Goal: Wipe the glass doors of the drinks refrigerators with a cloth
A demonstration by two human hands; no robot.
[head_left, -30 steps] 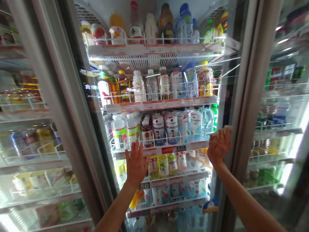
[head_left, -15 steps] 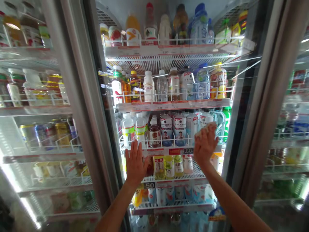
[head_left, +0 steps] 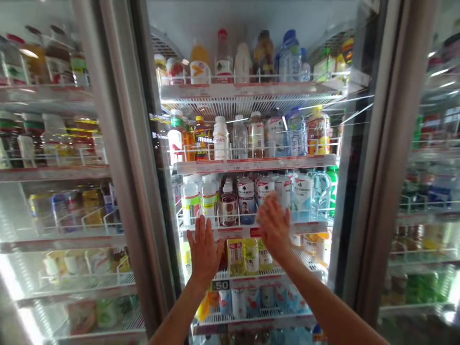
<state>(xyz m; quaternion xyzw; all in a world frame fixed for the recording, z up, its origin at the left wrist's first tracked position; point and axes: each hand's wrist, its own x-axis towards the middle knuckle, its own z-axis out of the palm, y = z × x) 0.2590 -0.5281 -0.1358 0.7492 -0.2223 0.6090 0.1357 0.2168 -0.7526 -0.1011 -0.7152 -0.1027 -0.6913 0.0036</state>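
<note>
My left hand (head_left: pixel 204 251) is raised flat against the glass door (head_left: pixel 223 14) of a drinks cooler, fingers spread and nothing in it. To the right, my right hand (head_left: pixel 275 230) is at the same glass, blurred by motion. Under its fingers is a pale, crumpled cloth (head_left: pixel 265 213), partly hidden by the hand. Behind the glass, in line with the hands, a shelf holds clear bottles with green-and-white labels (head_left: pixel 190 201), a dark bottle (head_left: pixel 228 206) and white-labelled bottles (head_left: pixel 246 199).
Metal door frames stand at the left (head_left: pixel 125 158) and right (head_left: pixel 386 158). Wire-fronted shelves of bottles and cartons fill the cooler above and below. Neighbouring cooler sections show cans (head_left: pixel 94 206) at the left and more drinks at the right.
My right hand has swept left across the glass with the pale cloth, from the shelf's right part to its middle. My left hand stays put, while the view has shifted slightly.
</note>
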